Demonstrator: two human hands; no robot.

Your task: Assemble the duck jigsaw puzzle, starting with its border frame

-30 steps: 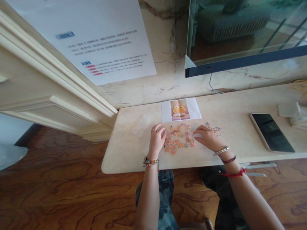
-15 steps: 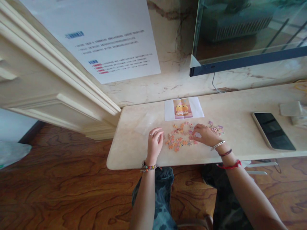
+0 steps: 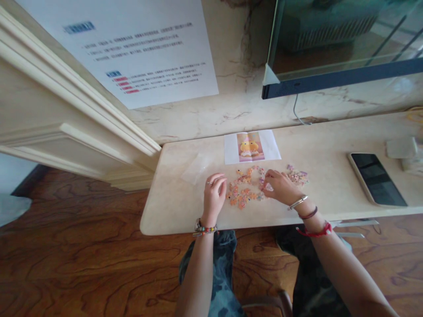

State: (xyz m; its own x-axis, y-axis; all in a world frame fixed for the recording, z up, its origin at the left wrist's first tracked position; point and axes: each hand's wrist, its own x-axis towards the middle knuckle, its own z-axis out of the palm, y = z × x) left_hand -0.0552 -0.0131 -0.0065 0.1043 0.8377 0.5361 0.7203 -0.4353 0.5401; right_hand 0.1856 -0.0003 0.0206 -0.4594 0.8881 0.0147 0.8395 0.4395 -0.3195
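Small orange and pink jigsaw puzzle pieces lie spread on the pale tabletop, some joined into a curved strip. My right hand is at the right side of that strip, fingertips pinched on a jigsaw puzzle piece at the border. My left hand hovers by the left edge of the pieces, its fingers curled towards the thumb; whatever is in them is hidden. A second pile of pinkish pieces sits just beyond my right hand. Behind the pieces lies a paper sheet with a printed picture of a yellow figure.
A clear plastic bag lies left of the pieces. On the right are a phone and a white box-like object. A screen and a printed notice hang on the wall above the narrow table.
The view has shifted slightly. My right hand stays at the strip's right side with its fingertips a little more closed; my left hand has barely moved.
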